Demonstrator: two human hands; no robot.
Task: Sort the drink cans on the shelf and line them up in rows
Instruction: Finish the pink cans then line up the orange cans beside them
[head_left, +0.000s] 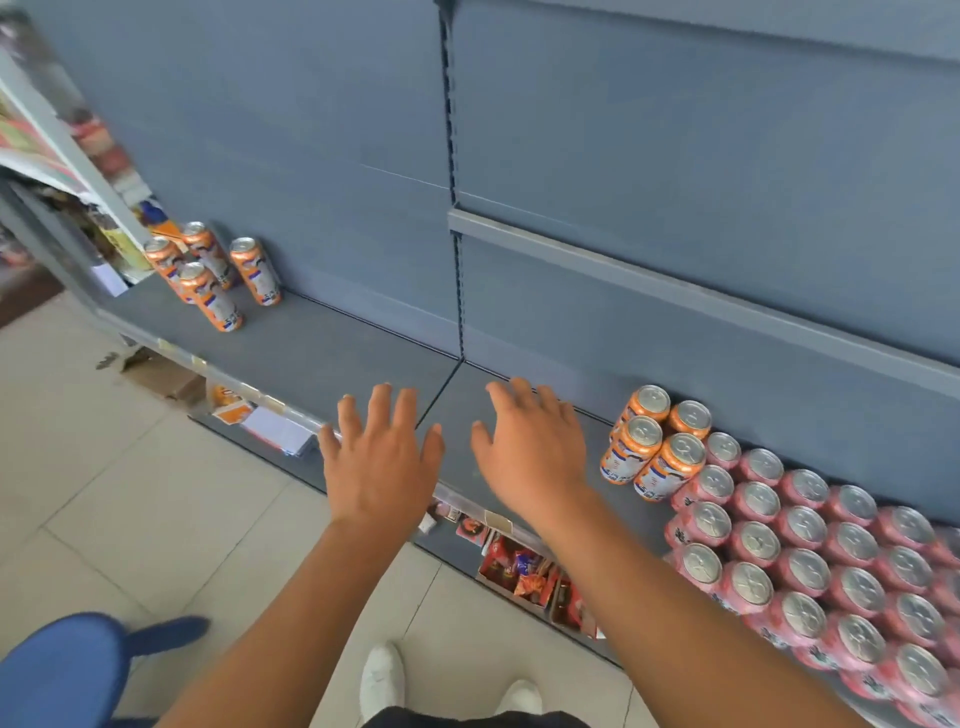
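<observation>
Four stray orange cans (208, 275) wait at ten o'clock on the shelf (322, 353), seemingly yet to join the orange group (654, 447) and rowed pink cans (810, 561) at four o'clock; the left hand (382, 462) and right hand (530, 452) hover between, fingers spread, empty.

- The grey shelf (322, 358) runs along a blue-grey back panel, made of two boards that meet at a seam near the middle.
- The left orange cans (210, 296), four tall ones, stand upright in a loose cluster at the far left end.
- The right orange cans (670, 462), four more, stand tightly grouped against the back panel, well apart from the first group.
- The pink cans (802, 564) stand packed in close rows, touching the right orange cans and filling the shelf to its front edge.
- A price strip (496, 517) with paper labels runs along the front edge.
</observation>
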